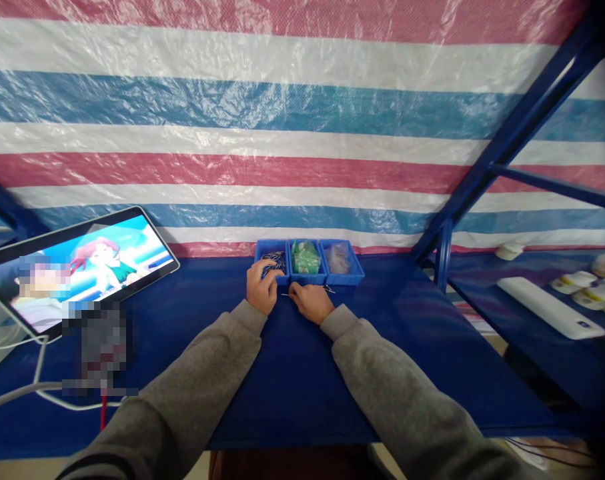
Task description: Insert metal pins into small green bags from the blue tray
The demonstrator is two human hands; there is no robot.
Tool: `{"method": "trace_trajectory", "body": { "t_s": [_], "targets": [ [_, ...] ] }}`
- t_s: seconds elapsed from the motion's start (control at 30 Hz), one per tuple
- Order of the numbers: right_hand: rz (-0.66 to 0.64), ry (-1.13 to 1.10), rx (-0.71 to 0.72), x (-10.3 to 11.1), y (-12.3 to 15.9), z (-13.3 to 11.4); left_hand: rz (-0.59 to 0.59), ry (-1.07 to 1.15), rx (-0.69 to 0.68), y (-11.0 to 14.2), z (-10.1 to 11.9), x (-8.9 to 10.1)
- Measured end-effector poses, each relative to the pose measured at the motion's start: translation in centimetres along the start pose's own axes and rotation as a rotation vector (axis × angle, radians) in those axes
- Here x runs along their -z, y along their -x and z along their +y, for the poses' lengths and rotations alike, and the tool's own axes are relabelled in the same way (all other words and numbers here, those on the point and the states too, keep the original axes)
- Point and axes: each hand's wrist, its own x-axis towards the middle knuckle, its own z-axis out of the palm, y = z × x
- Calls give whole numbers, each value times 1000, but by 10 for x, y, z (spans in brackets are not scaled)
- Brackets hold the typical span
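Note:
My left hand [262,288] is at the front of the left blue bin [262,245], its fingers curled over the small dark-and-silver slim parts [273,257] inside. What those fingers hold, if anything, is hidden. On the table just in front of the middle bin [307,278], my right hand [311,301] is closed, with the thumb and fingers together. A thin tip [285,295] pokes out to the left of its fingers. A slim dark-and-silver piece [329,289] shows beyond the knuckles; whether it is held or lying there I cannot tell.
Green packets [305,257] fill the middle bin, and clear small pieces [338,259] lie in the right bin [352,275]. A tablet [107,267] playing video leans at left, with white cables [39,373] nearby. Blue frame bars [462,193] rise at right; a long white box [549,307] lies beyond.

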Motion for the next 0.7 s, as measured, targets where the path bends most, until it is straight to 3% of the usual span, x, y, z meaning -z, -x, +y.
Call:
{"method": "trace_trajectory", "body": {
  "t_s": [0.27,0.47,0.7],
  "targets": [
    [111,-44,-66,12,8,8,-95,77,-97,0,3,-3],
    [191,-122,-93,9,9,14,-100,104,-174,1,-1,-7],
    [485,-444,11,5,10,16,-82,78,-72,1,0,-4]
  ]
}}
